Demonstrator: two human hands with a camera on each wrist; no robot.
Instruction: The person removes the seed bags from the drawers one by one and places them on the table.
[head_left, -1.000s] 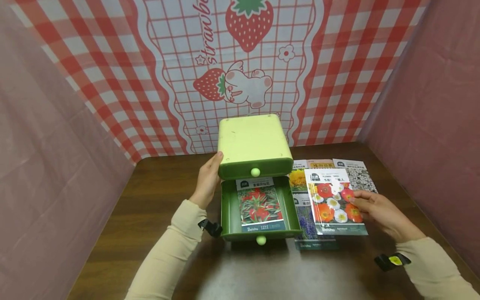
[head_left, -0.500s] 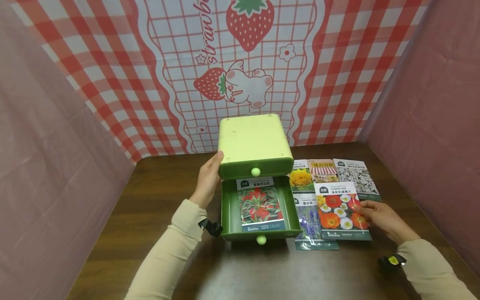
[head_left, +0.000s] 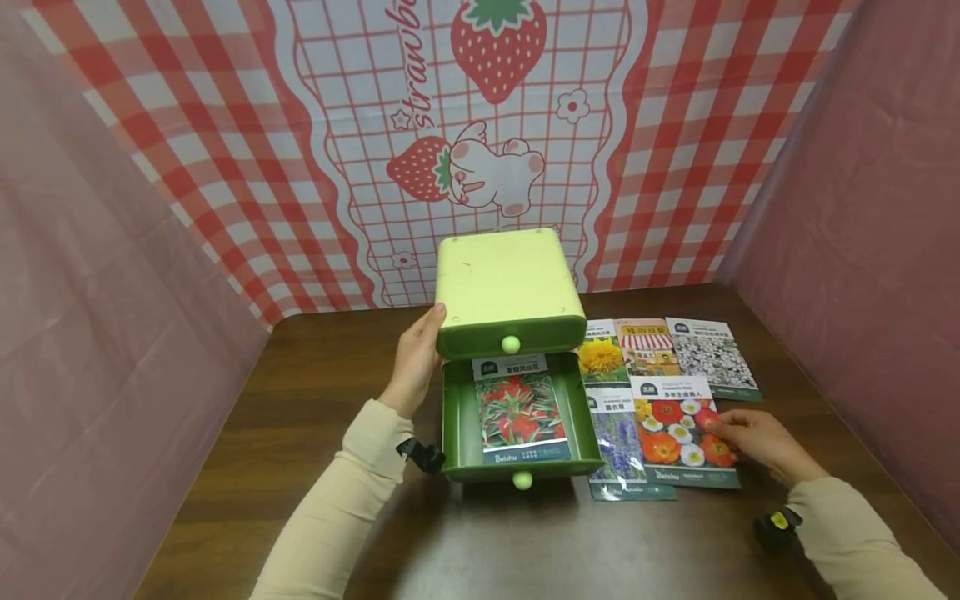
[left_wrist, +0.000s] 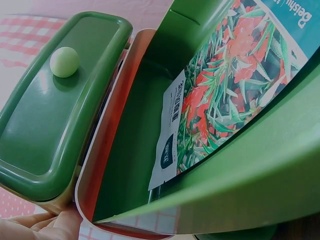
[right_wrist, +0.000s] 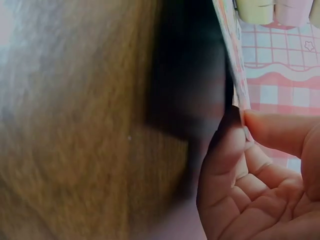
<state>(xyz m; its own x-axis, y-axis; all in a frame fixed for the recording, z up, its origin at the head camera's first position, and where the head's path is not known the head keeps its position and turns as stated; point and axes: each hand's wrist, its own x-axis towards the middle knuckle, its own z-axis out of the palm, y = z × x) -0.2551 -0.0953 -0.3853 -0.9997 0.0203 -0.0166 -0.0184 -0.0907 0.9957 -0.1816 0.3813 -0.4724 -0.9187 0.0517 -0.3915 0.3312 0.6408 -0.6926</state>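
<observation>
My left hand (head_left: 414, 360) holds the left side of a small two-tier drawer box (head_left: 508, 275) with a pale yellow-green top; its fingers are partly hidden in the head view. The lower green drawer (head_left: 459, 417) is pulled out, and a seed packet with red flowers (head_left: 521, 408) lies inside it. At the right, my right hand (head_left: 765, 442) pinches the right edge of a poppy seed packet (head_left: 686, 429) between thumb and fingers. In the right wrist view that packet is tilted up, seen edge-on. Its left edge overlaps a lavender seed packet (head_left: 617, 442).
Behind the poppy packet lie a yellow-flower packet (head_left: 602, 357), a packet with a striped awning picture (head_left: 647, 343) and a white-flower packet (head_left: 712, 354). The upper drawer (head_left: 480, 340) is closed. A checked strawberry cloth (head_left: 360, 167) hangs behind the wooden table (head_left: 300, 417).
My right hand has brought the poppy packet down and slightly to the right, uncovering more of the lavender packet and the back row. The left hand and drawer box stay put.
</observation>
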